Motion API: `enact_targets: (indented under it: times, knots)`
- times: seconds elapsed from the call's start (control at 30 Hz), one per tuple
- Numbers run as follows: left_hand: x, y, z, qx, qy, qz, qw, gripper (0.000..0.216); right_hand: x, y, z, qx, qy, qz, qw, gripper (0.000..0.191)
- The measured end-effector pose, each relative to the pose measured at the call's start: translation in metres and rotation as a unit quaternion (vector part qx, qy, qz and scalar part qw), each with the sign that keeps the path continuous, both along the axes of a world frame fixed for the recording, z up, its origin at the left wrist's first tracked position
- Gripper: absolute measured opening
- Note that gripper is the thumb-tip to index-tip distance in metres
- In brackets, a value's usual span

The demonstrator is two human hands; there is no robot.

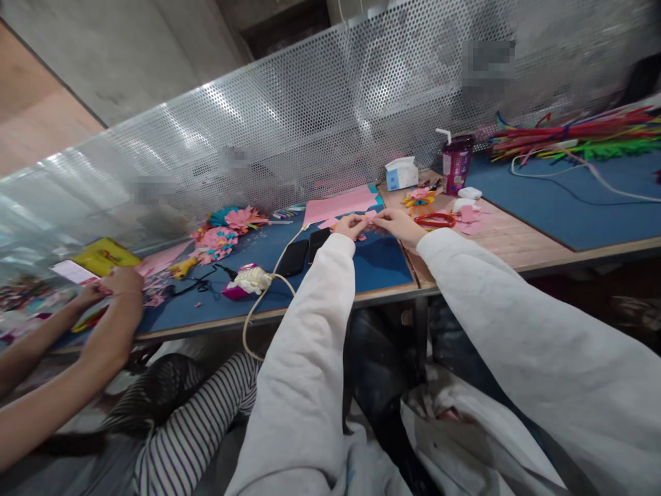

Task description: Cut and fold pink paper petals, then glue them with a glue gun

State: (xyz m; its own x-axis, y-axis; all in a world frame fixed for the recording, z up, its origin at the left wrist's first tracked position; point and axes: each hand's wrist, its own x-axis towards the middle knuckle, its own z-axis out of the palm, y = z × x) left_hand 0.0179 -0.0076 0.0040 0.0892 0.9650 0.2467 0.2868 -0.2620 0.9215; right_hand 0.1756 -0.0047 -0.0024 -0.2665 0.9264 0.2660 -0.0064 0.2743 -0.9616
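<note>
My left hand [351, 226] and my right hand [399, 226] meet above the blue mat, their fingertips pinched close together. Between them is a small piece of pink paper [370, 219], partly hidden by the fingers. Just behind lies a large pink paper sheet [338, 204]. Red-handled scissors [436, 220] rest to the right of my right hand. Two dark phones, one black phone [293, 258] and another phone [318, 242], lie left of and nearer than my left hand. Pink paper scraps [469, 217] are scattered on the wooden tabletop at the right.
Pink paper flowers [219, 241] and a wrapped cable bundle [250, 281] lie to the left. At back right stand a tissue pack [401, 174], a purple cup [456, 165] and colourful pipe cleaners [573, 138]. A co-worker's hands [121, 281] hold a phone at far left. A perforated metal screen [310, 117] borders the table.
</note>
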Motion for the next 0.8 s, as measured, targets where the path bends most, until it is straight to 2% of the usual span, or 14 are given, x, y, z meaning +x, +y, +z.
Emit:
enact_targets:
  times: [0.2,0.37,0.47,0.63,0.8]
  knots:
    - [0.0012,0.0006,-0.001,-0.015,-0.01,0.001,1.0,0.024,-0.0003,0.0032,-0.0007,0.026,-0.023,0.0,0.999,0.011]
    - [-0.0012,0.0025,-0.0014,-0.008,-0.037,0.001,0.999,0.02,-0.0005,-0.0012,-0.0002,0.05,-0.034,0.01,0.998,0.006]
    - [-0.0007,0.0005,0.0002,-0.01,-0.027,0.015,0.999,0.018,-0.001,-0.0032,0.0002,0.067,-0.053,0.001,0.996,0.011]
    - [0.0011,-0.0051,0.0037,-0.006,-0.005,-0.001,1.0,0.013,-0.0012,-0.0018,-0.0007,0.092,-0.072,-0.023,0.993,0.012]
    - [0.0022,-0.0061,0.0013,-0.002,0.019,-0.008,1.0,0.012,-0.0003,0.0006,-0.0014,0.122,-0.081,-0.042,0.988,0.005]
